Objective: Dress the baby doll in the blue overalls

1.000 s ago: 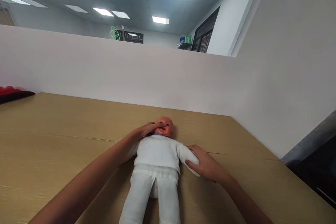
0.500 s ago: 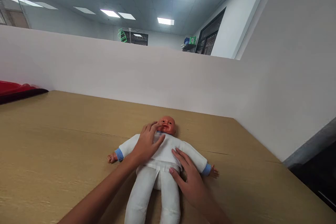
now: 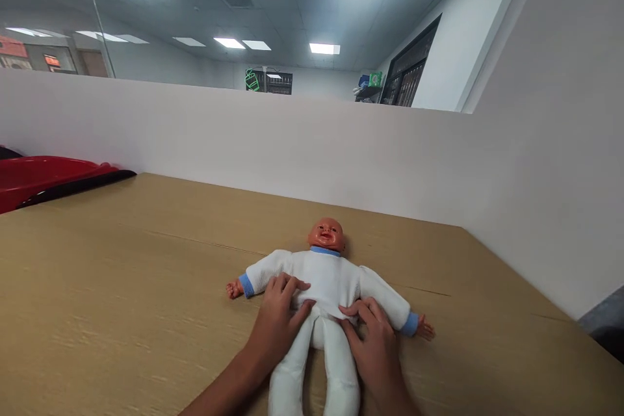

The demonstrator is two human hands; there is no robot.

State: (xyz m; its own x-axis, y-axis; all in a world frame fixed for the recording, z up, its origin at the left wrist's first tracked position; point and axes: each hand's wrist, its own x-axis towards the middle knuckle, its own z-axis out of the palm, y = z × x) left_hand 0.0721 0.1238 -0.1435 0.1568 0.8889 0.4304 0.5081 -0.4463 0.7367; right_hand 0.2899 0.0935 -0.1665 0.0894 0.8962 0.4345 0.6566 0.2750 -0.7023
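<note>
A baby doll (image 3: pixel 327 276) in a white suit with blue cuffs lies face up on the wooden table (image 3: pixel 121 279), head toward the white partition and arms spread. My left hand (image 3: pixel 280 315) rests on the doll's waist at its left side, fingers pressed onto the hem of the white top. My right hand (image 3: pixel 374 338) lies on the right side of the waist, fingertips curled at the same hem. Both hands cover the tops of the doll's legs, whose lower parts run off the bottom of the view.
A red and black object (image 3: pixel 46 177) lies at the table's far left. A white partition (image 3: pixel 244 143) walls the back and right sides. A dark surface (image 3: pixel 607 335) shows beyond the table's right edge.
My left hand slid down from the doll's face and chest to its waist. My right hand moved from the doll's arm to the waist. The doll's arms now lie uncovered.
</note>
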